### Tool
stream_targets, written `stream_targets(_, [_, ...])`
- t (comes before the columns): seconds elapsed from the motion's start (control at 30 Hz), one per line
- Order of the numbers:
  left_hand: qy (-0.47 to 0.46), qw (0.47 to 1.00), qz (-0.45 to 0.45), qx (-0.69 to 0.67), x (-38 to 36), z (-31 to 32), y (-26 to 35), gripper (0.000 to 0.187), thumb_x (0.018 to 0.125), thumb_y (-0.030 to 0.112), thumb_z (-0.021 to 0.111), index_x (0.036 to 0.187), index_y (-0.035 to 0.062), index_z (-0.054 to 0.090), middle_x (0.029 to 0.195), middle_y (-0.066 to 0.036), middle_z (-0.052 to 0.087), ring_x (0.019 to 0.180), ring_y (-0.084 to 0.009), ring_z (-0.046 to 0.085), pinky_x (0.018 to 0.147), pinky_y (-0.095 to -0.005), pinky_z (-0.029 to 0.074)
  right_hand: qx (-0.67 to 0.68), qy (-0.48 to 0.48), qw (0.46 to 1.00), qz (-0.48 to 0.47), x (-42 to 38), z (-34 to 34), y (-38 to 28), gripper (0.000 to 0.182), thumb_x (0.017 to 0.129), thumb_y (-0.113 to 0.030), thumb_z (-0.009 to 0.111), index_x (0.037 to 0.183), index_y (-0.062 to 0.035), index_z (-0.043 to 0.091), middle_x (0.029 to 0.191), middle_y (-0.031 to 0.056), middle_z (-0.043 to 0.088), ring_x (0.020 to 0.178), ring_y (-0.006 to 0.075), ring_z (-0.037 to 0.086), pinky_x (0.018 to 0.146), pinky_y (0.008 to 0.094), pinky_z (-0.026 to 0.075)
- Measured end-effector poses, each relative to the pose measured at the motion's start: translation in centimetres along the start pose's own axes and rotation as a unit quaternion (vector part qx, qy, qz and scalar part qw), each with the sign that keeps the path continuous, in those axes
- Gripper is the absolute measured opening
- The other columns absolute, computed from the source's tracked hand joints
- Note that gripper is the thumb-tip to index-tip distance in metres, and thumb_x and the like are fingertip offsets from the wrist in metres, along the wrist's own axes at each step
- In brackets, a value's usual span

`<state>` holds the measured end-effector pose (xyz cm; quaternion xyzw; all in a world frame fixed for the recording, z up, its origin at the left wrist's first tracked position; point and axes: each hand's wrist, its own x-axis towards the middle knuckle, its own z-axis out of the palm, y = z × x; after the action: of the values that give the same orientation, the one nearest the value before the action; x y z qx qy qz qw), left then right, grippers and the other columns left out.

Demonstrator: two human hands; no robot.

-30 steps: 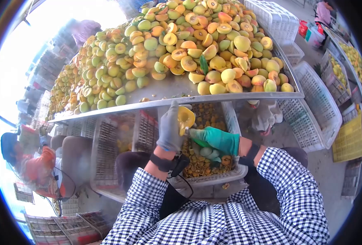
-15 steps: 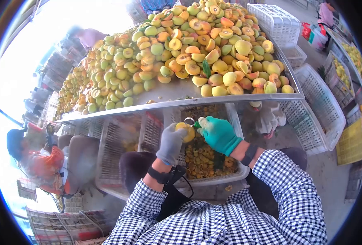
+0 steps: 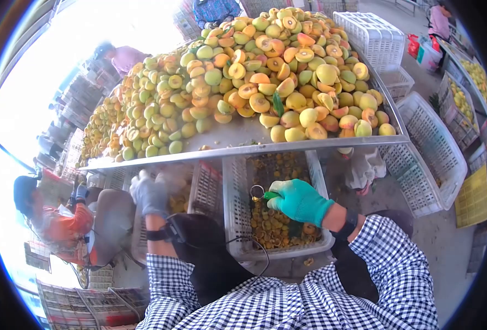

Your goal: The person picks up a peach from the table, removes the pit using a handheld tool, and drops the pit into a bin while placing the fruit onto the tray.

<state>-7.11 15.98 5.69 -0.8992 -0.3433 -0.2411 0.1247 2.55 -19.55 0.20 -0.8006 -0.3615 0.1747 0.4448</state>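
Note:
My right hand (image 3: 300,202), in a green glove, is closed on the green handle of a ring-shaped tool (image 3: 257,192), with a small yellow bit at the ring. Below it is a white crate (image 3: 235,220) holding yellow fruit scraps (image 3: 279,228). My left hand (image 3: 148,193), in a grey glove, is over another crate on the left and smeared by motion; whether it holds anything is unclear. A heap of halved and whole yellow-orange fruit (image 3: 243,82) lies on the metal-edged table (image 3: 254,147) beyond my hands.
A person in orange (image 3: 64,225) sits at the left. Other people stand or sit behind the table and at the upper right. White crates (image 3: 425,148) and a yellow crate (image 3: 476,195) stand at the right; more crates (image 3: 89,305) are at the lower left.
My left hand has moved left, away from the tool, and the fruit half it held is no longer seen in it. My right hand is slightly lower, still holding the tool.

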Motion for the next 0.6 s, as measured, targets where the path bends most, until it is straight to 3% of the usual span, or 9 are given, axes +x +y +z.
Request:
stream_targets(0.07, [0.026, 0.977, 0.047, -0.208, 2.6, 3.4, 3.3, 0.035, 0.084, 0.026, 0.066, 0.108, -0.0004, 0.067, 0.086, -0.023, 0.069, 0.079, -0.0358, 0.067, 0.072, -0.0417, 0.053, -0.034, 0.037, 0.999, -0.011, 0.2, 0.2, 0.1, 0.026, 0.087, -0.022, 0.065, 0.102, -0.0018, 0.060, 0.082, 0.0255, 0.066, 0.081, 0.0452, 0.064, 0.070, 0.0534, 0.050])
stream_targets(0.13, [-0.116, 0.932, 0.091, -0.330, 5.5, 2.0, 10.9, 0.036, 0.084, 0.029, 0.065, 0.103, -0.0013, 0.066, 0.085, -0.025, 0.068, 0.083, -0.0375, 0.068, 0.074, -0.0416, 0.053, -0.045, 0.063, 0.997, -0.025, 0.1, 0.4, 0.4, 0.025, 0.086, -0.018, 0.063, 0.102, -0.0006, 0.059, 0.081, 0.0257, 0.065, 0.080, 0.0459, 0.064, 0.068, 0.0542, 0.050])
stream_targets(0.23, [-0.183, 0.953, 0.136, -0.198, 13.8, 11.5, 17.5, 0.037, 0.082, 0.031, 0.064, 0.098, -0.0017, 0.070, 0.098, -0.027, 0.069, 0.095, -0.0417, 0.068, 0.081, -0.0478, 0.055, -0.076, 0.100, 0.989, -0.075, 0.1, 0.0, 1.8, 0.027, 0.081, -0.012, 0.062, 0.105, -0.0006, 0.057, 0.083, 0.0256, 0.064, 0.078, 0.0467, 0.063, 0.067, 0.0553, 0.050])
stream_targets(0.27, [-0.240, 0.953, 0.108, -0.147, 15.2, 12.6, 19.6, 0.035, 0.085, 0.030, 0.064, 0.106, 0.0030, 0.072, 0.104, -0.024, 0.071, 0.100, -0.0376, 0.069, 0.083, -0.0449, 0.056, -0.065, 0.075, 0.994, -0.051, -0.1, -1.0, 1.0, 0.028, 0.080, -0.014, 0.064, 0.105, -0.0017, 0.058, 0.087, 0.0240, 0.065, 0.080, 0.0456, 0.063, 0.069, 0.0539, 0.050])
stream_targets(0.3, [-0.297, 0.936, 0.188, -0.030, 15.6, 12.8, 21.1, 0.034, 0.089, 0.028, 0.062, 0.113, 0.0071, 0.072, 0.115, -0.017, 0.070, 0.109, -0.0336, 0.067, 0.087, -0.0400, 0.055, -0.056, 0.069, 0.994, -0.064, -0.2, -1.2, 1.7, 0.030, 0.080, -0.016, 0.066, 0.107, -0.0049, 0.059, 0.091, 0.0208, 0.066, 0.082, 0.0435, 0.063, 0.071, 0.0517, 0.051])
stream_targets(0.33, [-0.314, 0.883, 0.332, 0.107, 20.6, 28.3, 20.4, 0.053, 0.087, 0.052, 0.063, 0.124, 0.0135, 0.067, 0.125, -0.011, 0.067, 0.118, -0.0290, 0.062, 0.095, -0.0371, 0.051, -0.064, 0.078, 0.992, -0.072, -0.3, -1.7, 1.8, 0.029, 0.080, -0.016, 0.066, 0.107, -0.0065, 0.060, 0.092, 0.0192, 0.066, 0.083, 0.0418, 0.064, 0.072, 0.0501, 0.051])
stream_targets(0.37, [-0.327, 0.892, 0.302, 0.077, 18.5, 24.0, 22.1, 0.039, 0.090, 0.033, 0.063, 0.120, 0.0099, 0.070, 0.127, -0.011, 0.066, 0.119, -0.0274, 0.062, 0.094, -0.0372, 0.052, -0.067, 0.089, 0.991, -0.078, 0.0, -2.2, 1.8, 0.028, 0.081, -0.016, 0.067, 0.106, -0.0081, 0.061, 0.092, 0.0175, 0.066, 0.084, 0.0400, 0.064, 0.072, 0.0485, 0.051])
stream_targets(0.53, [-0.448, 0.886, 0.103, -0.060, 15.0, 13.0, 22.9, 0.048, 0.075, 0.041, 0.077, 0.111, 0.0092, 0.074, 0.117, -0.011, 0.071, 0.110, -0.0261, 0.067, 0.090, -0.0384, 0.054, -0.092, 0.153, 0.978, -0.107, 1.1, -4.1, 1.8, 0.019, 0.084, -0.016, 0.068, 0.101, -0.0091, 0.066, 0.090, 0.0151, 0.065, 0.084, 0.0358, 0.066, 0.072, 0.0448, 0.052])
stream_targets(0.6, [-0.436, 0.876, 0.113, -0.176, 13.6, 11.1, 21.6, 0.033, 0.068, 0.022, 0.082, 0.093, 0.0019, 0.073, 0.090, -0.009, 0.069, 0.080, -0.0223, 0.068, 0.065, -0.0350, 0.054, -0.058, 0.168, 0.979, -0.100, 1.7, -4.4, 1.4, 0.017, 0.085, -0.015, 0.069, 0.100, -0.0060, 0.067, 0.090, 0.0155, 0.066, 0.084, 0.0358, 0.066, 0.073, 0.0444, 0.052])
